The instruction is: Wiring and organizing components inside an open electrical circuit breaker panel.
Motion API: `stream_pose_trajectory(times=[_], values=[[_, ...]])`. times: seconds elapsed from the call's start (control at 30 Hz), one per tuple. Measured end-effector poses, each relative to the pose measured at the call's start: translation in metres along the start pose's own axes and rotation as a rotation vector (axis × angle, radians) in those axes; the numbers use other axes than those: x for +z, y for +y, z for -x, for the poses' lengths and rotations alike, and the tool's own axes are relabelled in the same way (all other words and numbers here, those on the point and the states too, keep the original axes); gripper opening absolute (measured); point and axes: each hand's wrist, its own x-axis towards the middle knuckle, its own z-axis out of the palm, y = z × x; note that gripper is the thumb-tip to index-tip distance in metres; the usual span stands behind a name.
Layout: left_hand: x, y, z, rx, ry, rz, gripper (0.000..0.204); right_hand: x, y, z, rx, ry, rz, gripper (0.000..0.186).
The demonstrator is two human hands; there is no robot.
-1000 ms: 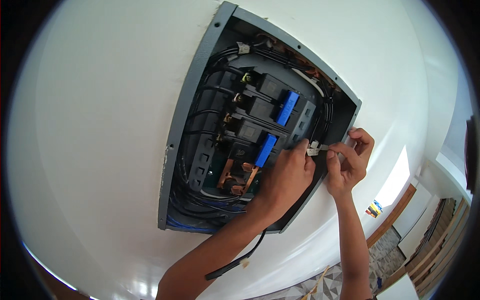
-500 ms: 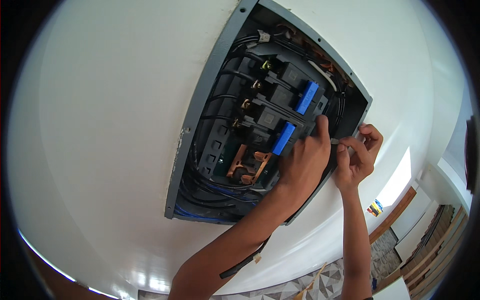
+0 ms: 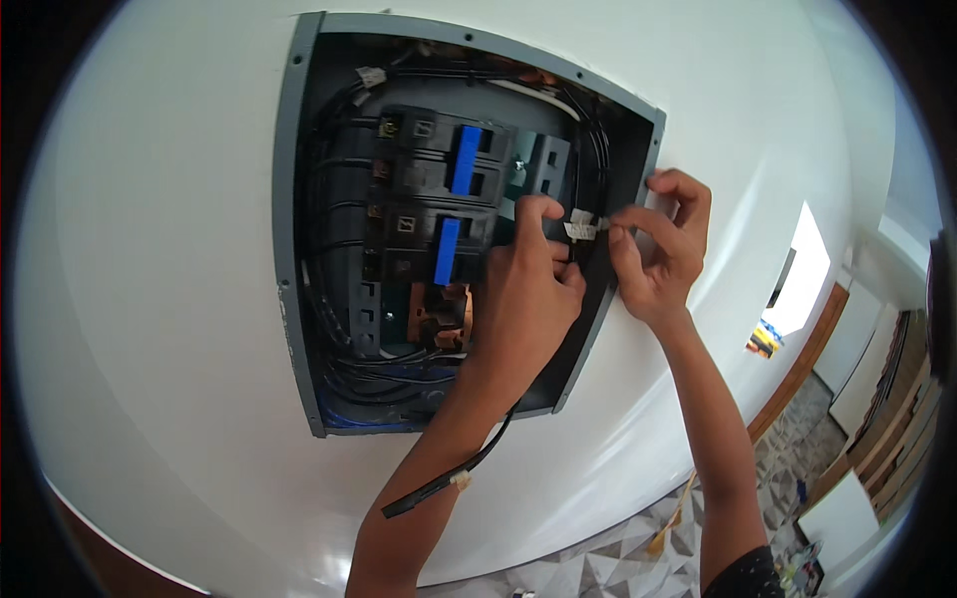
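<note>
An open grey metal electrical box (image 3: 289,199) on the white wall holds black breakers (image 3: 419,149) with blue bars (image 3: 466,159), copper pieces (image 3: 454,304) and black cables (image 3: 598,149). My left hand (image 3: 518,314) reaches into its lower right with curled fingers beside the right-hand cables; its thumb and whatever it grips are hidden. My right hand (image 3: 658,264) pinches a thin strip at the end of a white label tag (image 3: 581,227) on those cables, its upper fingers curled near the box's right rim. A loose black cable (image 3: 429,492) with tan tape hangs below the box.
White wall (image 3: 169,249) surrounds the box. At the right are a bright opening (image 3: 802,259) with colourful items, a wooden trim (image 3: 793,369), and wooden stairs or railing (image 3: 877,419). A patterned tile floor (image 3: 618,548) shows below, with a white panel (image 3: 837,513).
The view has shifted, so the box sits farther left. My left index finger is now more bent, and the white tag shows again beside it. My right hand keeps pinching at the tag.
</note>
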Motion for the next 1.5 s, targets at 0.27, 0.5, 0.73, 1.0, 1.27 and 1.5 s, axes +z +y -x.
stream_pose_trajectory(times=[0.27, 0.5, 0.73, 1.0, 1.27, 1.5], values=[[0.001, -0.005, -0.007, 0.072, -0.033, -0.076, 0.043, -0.005, 0.000, 0.005, 0.025, -0.047, -0.009, 0.012], [0.001, -0.006, -0.014, 0.047, 0.003, 0.028, 0.045, -0.004, 0.000, 0.005, 0.019, -0.063, 0.000, 0.012], [0.016, -0.001, -0.008, 0.066, 0.104, -0.052, 0.049, -0.007, 0.002, 0.006, 0.009, -0.064, 0.005, 0.013], [0.017, -0.007, -0.007, 0.213, 0.151, -0.467, 0.031, -0.001, -0.001, 0.005, 0.012, -0.015, 0.016, 0.013], [0.014, 0.018, -0.016, 0.140, 0.031, -0.675, 0.041, -0.005, -0.004, 0.005, 0.033, -0.044, 0.020, 0.014], [0.015, 0.026, -0.020, 0.194, -0.003, -0.822, 0.034, -0.004, -0.007, 0.002, 0.026, -0.047, 0.040, 0.013]])
